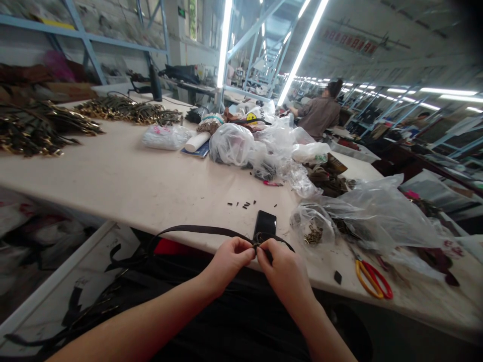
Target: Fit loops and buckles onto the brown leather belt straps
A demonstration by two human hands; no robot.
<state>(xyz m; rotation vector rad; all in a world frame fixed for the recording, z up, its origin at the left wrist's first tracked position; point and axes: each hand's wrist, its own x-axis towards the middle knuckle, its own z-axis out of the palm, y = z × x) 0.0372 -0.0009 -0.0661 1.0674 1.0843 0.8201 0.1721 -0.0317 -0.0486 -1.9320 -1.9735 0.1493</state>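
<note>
My left hand [230, 259] and my right hand [283, 269] meet at the near table edge, both with fingers pinched together on a small metal buckle [258, 240] at the end of a dark brown strap [196, 230]. The strap loops away to the left and drops toward my lap, where more dark straps [94, 301] lie. A black phone [264, 222] lies on the table just beyond my fingers. Small dark parts [243, 204] are scattered a little farther out.
Red-and-yellow scissors [372, 279] lie to the right near a clear bag of metal fittings [315, 231]. Plastic bags [241, 146] pile mid-table; heaps of straps with gold hardware [41, 130] sit far left. Another person [320, 113] works at the far end.
</note>
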